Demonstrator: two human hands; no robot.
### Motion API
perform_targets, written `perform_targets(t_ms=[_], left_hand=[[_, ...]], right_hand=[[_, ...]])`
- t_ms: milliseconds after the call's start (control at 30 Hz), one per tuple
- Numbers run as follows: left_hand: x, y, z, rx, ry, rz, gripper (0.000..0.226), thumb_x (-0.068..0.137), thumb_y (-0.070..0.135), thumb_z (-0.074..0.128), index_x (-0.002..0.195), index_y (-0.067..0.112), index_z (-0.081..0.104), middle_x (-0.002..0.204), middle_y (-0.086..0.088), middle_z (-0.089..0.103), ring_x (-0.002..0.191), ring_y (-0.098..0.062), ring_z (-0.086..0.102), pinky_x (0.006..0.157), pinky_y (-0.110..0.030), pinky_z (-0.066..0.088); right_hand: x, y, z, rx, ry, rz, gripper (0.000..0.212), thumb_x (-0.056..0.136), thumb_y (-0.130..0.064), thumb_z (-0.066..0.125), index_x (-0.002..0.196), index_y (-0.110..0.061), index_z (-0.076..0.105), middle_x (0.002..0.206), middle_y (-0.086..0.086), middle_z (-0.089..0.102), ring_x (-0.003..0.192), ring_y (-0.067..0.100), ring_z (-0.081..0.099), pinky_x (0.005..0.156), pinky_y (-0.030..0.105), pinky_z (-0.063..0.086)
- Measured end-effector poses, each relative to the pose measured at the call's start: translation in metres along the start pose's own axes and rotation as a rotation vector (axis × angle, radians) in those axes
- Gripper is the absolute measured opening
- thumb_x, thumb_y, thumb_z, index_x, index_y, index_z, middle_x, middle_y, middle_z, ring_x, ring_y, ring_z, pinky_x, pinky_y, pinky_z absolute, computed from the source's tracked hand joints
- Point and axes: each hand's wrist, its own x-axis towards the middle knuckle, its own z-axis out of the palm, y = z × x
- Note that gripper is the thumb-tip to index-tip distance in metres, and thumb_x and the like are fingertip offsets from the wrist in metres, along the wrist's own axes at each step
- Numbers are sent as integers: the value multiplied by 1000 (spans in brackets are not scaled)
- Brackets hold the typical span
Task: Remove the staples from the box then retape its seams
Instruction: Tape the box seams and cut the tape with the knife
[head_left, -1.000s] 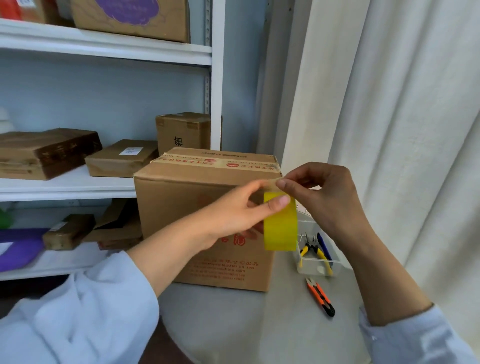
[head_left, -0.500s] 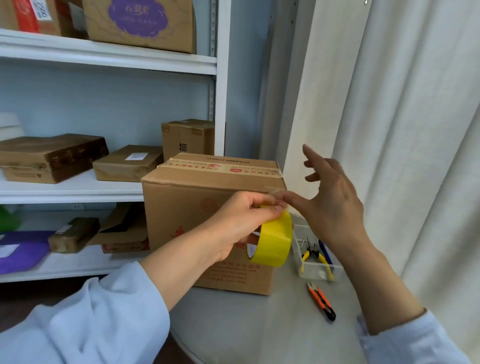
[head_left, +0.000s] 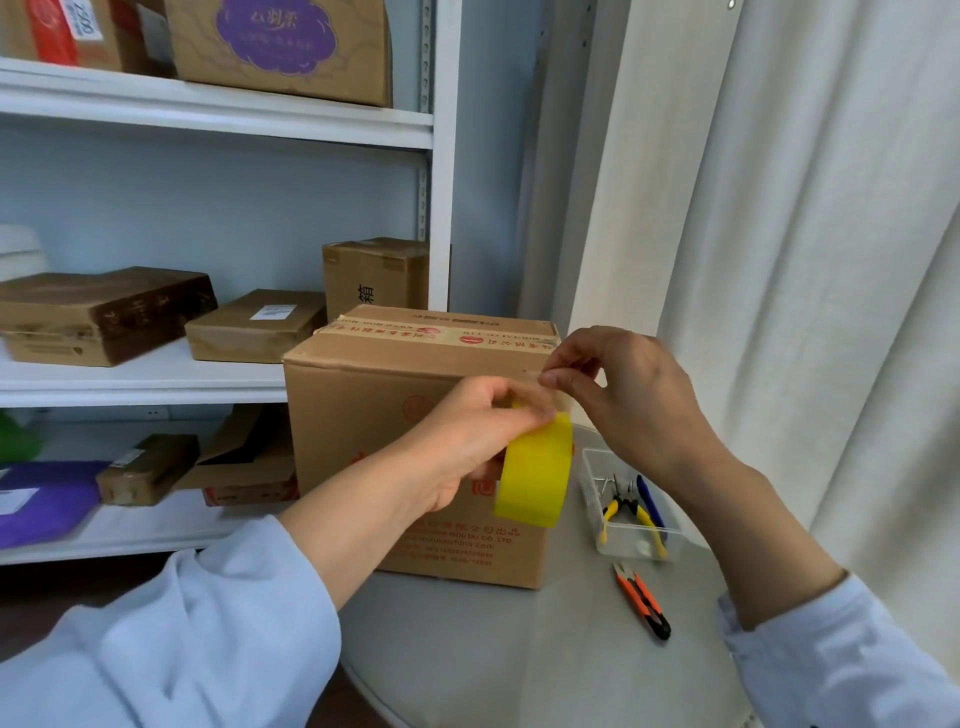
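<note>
- Retaping step, by the look of it: staples prob. already out, though none visible either way.
- Box (head_left: 415, 441) upright on grey round table (head_left: 519, 649), just in front of shelf unit; printed tape strip along top seam.
- Left hand (head_left: 467, 441) curled round yellow tape roll (head_left: 535, 470), held in front of box's near face by its right edge.
- Right hand (head_left: 628, 395) at box's top right corner, thumb + forefinger pinched together — likely on clear tape end pulled off roll, but end too thin to make out for sure.
- Next move, as judged: stick free end down at corner/seam, press flat, then draw roll along seam w/ left hand keeping tension; needs straight pull so tape doesn't wrinkle or fold on itself.
- Cutting needed after: orange-handled snips (head_left: 641, 597) lying on table to right of box, w/in reach.
- Clear plastic tray (head_left: 631, 506) just beside box on right, holding yellow-handled pliers (head_left: 623, 512) + blue item.
- In the way: tray close under right wrist, could get knocked on downward pull; curtain (head_left: 805, 260) close behind on right.
- Other cartons on shelves (head_left: 208, 374) behind, well apart, no hindrance.
</note>
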Motion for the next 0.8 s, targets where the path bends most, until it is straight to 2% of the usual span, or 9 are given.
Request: perform_targets(t_ms=[167, 333, 400, 467, 567, 633, 700, 767, 800], left_hand=[[5, -4, 2, -40, 43, -40, 13, 85, 23, 70, 95, 17, 65, 97, -7, 67, 90, -23, 64, 77, -40, 53], [6, -11, 9, -69, 42, -88, 11, 85, 26, 69, 90, 17, 64, 83, -1, 65, 70, -12, 61, 56, -24, 51], [5, -11, 11, -87, 47, -64, 12, 86, 28, 68, 91, 18, 65, 87, -3, 67, 75, -15, 63, 61, -27, 53], [4, -10, 15, -131, 51, -26, 15, 89, 27, 64, 99, 17, 67, 95, -8, 71, 85, -23, 69, 74, -36, 56], [-1, -9, 22, -297, 12, -14, 19, 94, 17, 55, 111, 13, 62, 94, -13, 74, 85, -31, 71, 74, -38, 55], [0, -11, 24, -352, -8, -42, 22, 92, 18, 56, 113, 13, 61, 104, -17, 71, 96, -36, 68, 78, -42, 53], [4, -13, 25, -350, 10, -54, 26, 89, 25, 61, 113, 14, 64, 113, -20, 67, 105, -38, 64, 84, -47, 53], [8, -16, 25, -306, 31, -51, 25, 91, 27, 59, 110, 12, 65, 108, -19, 69, 104, -34, 65, 87, -45, 52], [11, -18, 25, -282, 35, -45, 23, 92, 27, 57, 106, 12, 67, 99, -16, 72, 98, -29, 68, 84, -39, 54]], right_hand=[[5, 0, 0, -5, -14, -42, 9, 89, -23, 64, 86, -16, 69, 83, -6, 63, 78, 12, 51, 70, 32, 45], [9, 8, 4, -79, -60, -54, 7, 89, -23, 63, 89, -19, 69, 89, -7, 62, 82, 8, 46, 70, 28, 41], [12, 12, 4, -36, -44, -30, 6, 88, -23, 64, 88, -19, 70, 86, -9, 61, 80, 8, 49, 71, 31, 45], [18, 18, 4, 30, -27, 11, 6, 87, -22, 66, 86, -18, 71, 82, -10, 63, 75, 7, 52, 72, 33, 48], [26, 23, 1, 109, -43, 45, 10, 88, -23, 66, 87, -15, 72, 78, -12, 62, 70, -1, 54, 65, 19, 46], [30, 24, 1, 86, -65, 32, 12, 89, -25, 65, 87, -15, 71, 80, -12, 61, 69, -4, 53, 60, 8, 40], [32, 24, -1, 54, -82, 7, 12, 90, -25, 64, 88, -14, 70, 83, -12, 61, 68, -5, 52, 60, 4, 40], [30, 21, -2, 44, -92, -25, 11, 90, -24, 64, 88, -14, 70, 85, -10, 62, 70, 0, 53, 65, 8, 44], [28, 20, -2, 27, -100, -47, 10, 90, -24, 64, 88, -16, 69, 87, -10, 63, 74, 3, 53, 69, 18, 47]])
